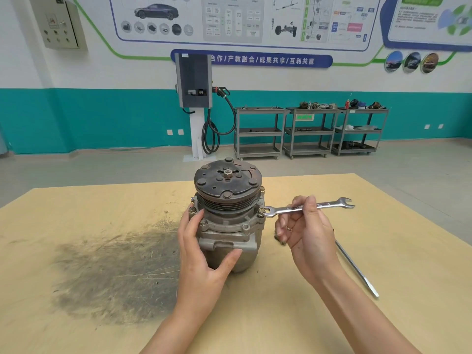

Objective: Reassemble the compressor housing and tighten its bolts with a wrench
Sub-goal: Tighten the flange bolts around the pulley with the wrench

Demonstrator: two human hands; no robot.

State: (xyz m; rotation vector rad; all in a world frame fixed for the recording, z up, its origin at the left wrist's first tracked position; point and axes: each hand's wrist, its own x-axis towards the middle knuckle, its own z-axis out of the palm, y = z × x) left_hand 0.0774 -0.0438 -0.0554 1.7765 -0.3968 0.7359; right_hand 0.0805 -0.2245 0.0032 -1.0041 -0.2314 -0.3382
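The grey compressor (229,236) stands upright on the table, its dark rusty pulley (227,185) on top. Several bolts sit around its flange. My left hand (204,249) grips the housing from the left, thumb across the front. A silver open-end wrench (327,205) lies level, its left jaw set on the flange bolt (261,211) at the compressor's right side. My right hand (306,231) pinches the wrench's shaft between thumb and fingers near its middle.
A long flat metal bar (357,270) lies on the wooden table (383,251) behind my right wrist. A dark grease smear (115,267) covers the table left of the compressor. Grey shelf carts (306,131) and a charging post (194,98) stand by the far wall.
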